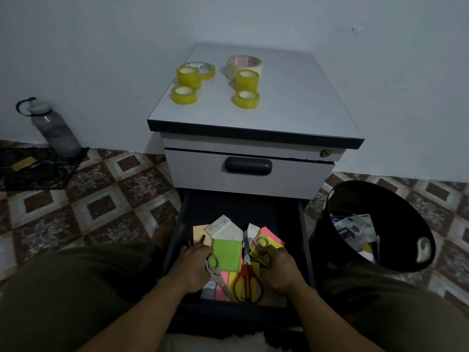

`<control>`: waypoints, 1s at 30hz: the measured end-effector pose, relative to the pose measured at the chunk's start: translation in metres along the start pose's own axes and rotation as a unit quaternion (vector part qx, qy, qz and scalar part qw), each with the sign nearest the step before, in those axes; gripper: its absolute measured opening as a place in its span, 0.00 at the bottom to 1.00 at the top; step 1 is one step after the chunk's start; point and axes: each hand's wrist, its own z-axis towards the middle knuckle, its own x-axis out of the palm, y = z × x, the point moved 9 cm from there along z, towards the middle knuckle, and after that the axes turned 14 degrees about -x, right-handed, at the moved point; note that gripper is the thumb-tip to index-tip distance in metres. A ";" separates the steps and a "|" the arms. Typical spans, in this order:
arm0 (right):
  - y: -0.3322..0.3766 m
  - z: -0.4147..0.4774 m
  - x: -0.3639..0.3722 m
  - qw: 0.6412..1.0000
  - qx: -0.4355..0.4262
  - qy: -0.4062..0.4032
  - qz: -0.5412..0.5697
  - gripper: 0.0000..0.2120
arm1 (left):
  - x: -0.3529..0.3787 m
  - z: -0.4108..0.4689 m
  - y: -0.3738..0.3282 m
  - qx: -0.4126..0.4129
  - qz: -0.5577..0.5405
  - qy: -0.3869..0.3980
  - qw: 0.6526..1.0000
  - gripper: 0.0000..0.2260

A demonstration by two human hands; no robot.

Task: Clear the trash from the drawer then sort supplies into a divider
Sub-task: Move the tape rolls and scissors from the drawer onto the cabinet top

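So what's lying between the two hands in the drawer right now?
In the head view, a green sticky pad and red-handled scissors lie between the left hand and right hand, on pink and yellow notes.

Location: a plain room in a home or small office; which of the two cannot be determined.

Indicators:
- A grey drawer cabinet (253, 171) with a key lock (325, 152) stands against a bare white wall (101, 47).
- The floor (101, 194) is tiled in a brown and cream diamond pattern.
- Rolls of tape (247, 80) sit on the cabinet top.
- The open bottom drawer (177, 237) holds sticky notes (227, 252) and scissors (247, 268).
- A black waste bin (380, 199) stands to the right.
- A water bottle (54, 130) stands far left on a dark cloth (38, 171).
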 end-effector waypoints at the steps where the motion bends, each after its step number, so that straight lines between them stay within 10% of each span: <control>1: 0.000 0.000 0.000 1.000 0.001 0.001 -0.004 0.27 | -0.001 -0.001 -0.001 0.005 0.002 -0.004 1.000 0.21; 19: 0.002 0.015 0.005 0.997 -0.012 -0.060 -0.045 0.19 | -0.006 -0.007 0.001 0.044 -0.073 0.014 0.996 0.27; 30: 0.011 0.014 0.001 0.996 -0.046 -0.073 -0.029 0.13 | -0.014 -0.011 0.001 0.042 -0.092 -0.004 0.995 0.11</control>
